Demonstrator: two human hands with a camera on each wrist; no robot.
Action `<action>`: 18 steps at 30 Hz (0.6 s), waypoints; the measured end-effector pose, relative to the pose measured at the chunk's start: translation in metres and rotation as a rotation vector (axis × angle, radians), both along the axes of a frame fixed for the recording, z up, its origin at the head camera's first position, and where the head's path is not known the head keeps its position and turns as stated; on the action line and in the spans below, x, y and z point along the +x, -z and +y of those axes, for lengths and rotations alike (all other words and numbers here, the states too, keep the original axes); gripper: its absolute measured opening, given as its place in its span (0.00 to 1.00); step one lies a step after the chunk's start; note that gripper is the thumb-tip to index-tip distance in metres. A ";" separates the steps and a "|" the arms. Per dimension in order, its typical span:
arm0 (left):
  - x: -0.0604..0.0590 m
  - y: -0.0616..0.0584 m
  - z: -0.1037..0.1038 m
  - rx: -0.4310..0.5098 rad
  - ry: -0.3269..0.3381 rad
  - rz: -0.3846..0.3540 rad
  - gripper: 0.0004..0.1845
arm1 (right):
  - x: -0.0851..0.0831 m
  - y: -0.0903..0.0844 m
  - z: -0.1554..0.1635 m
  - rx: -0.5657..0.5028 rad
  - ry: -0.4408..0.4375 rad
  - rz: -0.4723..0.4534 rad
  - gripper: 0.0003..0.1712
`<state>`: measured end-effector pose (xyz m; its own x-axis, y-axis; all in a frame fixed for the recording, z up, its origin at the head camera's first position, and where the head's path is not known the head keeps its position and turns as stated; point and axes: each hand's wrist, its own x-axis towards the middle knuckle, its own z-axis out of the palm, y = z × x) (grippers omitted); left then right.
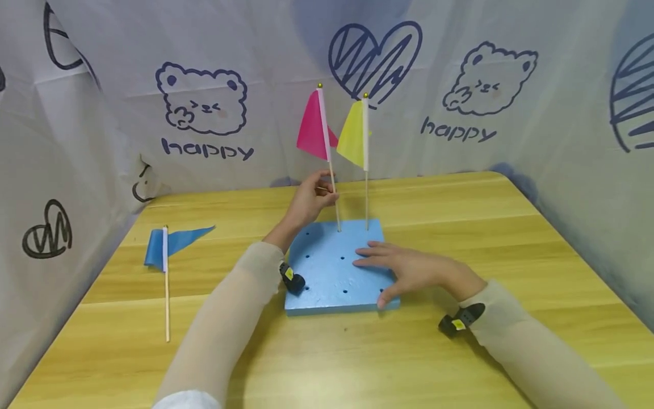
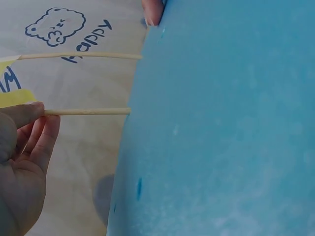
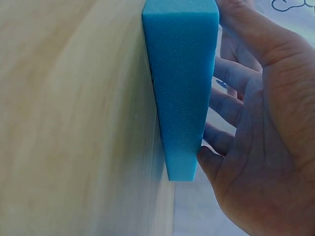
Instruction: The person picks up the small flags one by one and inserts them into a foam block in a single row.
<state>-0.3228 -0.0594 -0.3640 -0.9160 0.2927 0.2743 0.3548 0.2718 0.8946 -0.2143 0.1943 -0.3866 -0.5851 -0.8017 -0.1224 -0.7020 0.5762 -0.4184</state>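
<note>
My left hand (image 1: 307, 199) pinches the thin wooden stick of a pink flag (image 1: 313, 128), whose foot stands in a back hole of the blue foam board (image 1: 327, 278). The left wrist view shows thumb and fingertips on that stick (image 2: 88, 112). To its right a yellow flag (image 1: 352, 136) stands upright in another back hole. My right hand (image 1: 416, 270) rests with spread, straight fingers on the board's right side. In the right wrist view its fingers (image 3: 229, 105) lie along the top face of the foam board (image 3: 182, 73). Several other holes in the board hold nothing.
A blue flag (image 1: 176, 250) on a wooden stick lies on the wooden table (image 1: 235, 363) to the left. Behind the table hangs a white cloth (image 1: 286, 51) printed with bears and hearts. Both wrists wear small black cameras over light sleeves.
</note>
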 end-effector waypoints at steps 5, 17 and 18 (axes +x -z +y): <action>0.003 0.004 -0.002 -0.059 0.026 0.034 0.23 | -0.001 0.000 0.000 -0.004 -0.012 0.010 0.53; 0.005 0.008 -0.004 -0.112 0.090 0.019 0.21 | -0.002 0.001 0.000 -0.001 -0.009 0.009 0.53; 0.005 0.008 -0.003 -0.114 0.095 0.015 0.21 | -0.002 0.001 0.000 0.000 -0.006 0.008 0.53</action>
<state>-0.3179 -0.0628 -0.3717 -0.8789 0.4075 0.2479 0.3967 0.3361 0.8542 -0.2160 0.1945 -0.3878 -0.5815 -0.8050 -0.1175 -0.7086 0.5721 -0.4131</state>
